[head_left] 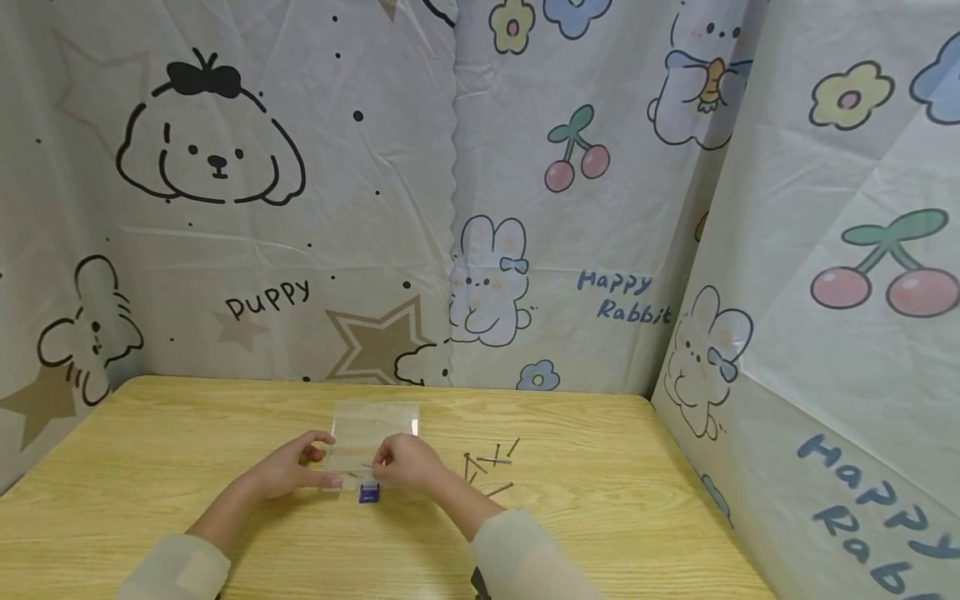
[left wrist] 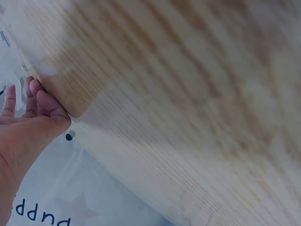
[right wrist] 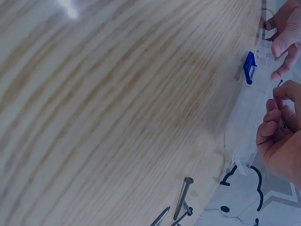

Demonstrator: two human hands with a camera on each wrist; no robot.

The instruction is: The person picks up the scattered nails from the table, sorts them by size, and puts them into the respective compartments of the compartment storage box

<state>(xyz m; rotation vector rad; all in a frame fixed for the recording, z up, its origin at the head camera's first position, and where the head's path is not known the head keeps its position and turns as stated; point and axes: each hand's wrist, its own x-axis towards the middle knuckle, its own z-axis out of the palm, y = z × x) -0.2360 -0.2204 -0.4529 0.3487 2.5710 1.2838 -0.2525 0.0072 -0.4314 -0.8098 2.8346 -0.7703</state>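
A clear plastic box (head_left: 375, 425) with a blue latch (head_left: 369, 493) at its front lies on the wooden table. My left hand (head_left: 288, 467) holds the box's left side, its thumb near the front corner; in the left wrist view the left hand (left wrist: 35, 117) shows at the left edge. Above the front of the box, my right hand (head_left: 408, 461) pinches a thin nail (head_left: 362, 465) pointing left. The right wrist view shows the right hand (right wrist: 282, 127) with curled fingers beside the box, and the nail's dark tip (right wrist: 281, 82) at its fingertips.
Several loose nails (head_left: 495, 460) lie on the table (head_left: 600, 500) to the right of the box, close to the right forearm. A printed cloth (head_left: 375, 208) hangs along the table's back, and more cloth hangs at both sides.
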